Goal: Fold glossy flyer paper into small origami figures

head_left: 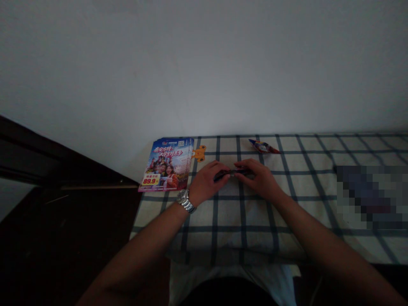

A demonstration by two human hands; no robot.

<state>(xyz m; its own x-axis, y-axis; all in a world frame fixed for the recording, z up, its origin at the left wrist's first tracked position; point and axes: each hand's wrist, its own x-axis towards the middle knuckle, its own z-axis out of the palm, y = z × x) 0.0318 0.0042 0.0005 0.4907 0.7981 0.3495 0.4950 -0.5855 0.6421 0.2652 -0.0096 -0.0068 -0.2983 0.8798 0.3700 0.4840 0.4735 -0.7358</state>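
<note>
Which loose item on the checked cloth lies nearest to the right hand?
The small colourful wrapper, just beyond the right hand; the orange piece and the flyers lie further left.

Hands: two, a left hand and a right hand, of one person. Dark slim object: one, pinched between both hands. Wristwatch: one, metal band. Leaflets: one fanned stack of several alike; exact number of sheets cannot be told. Orange paper cutout: one. Snack wrapper: one. Checked cloth: one.
</note>
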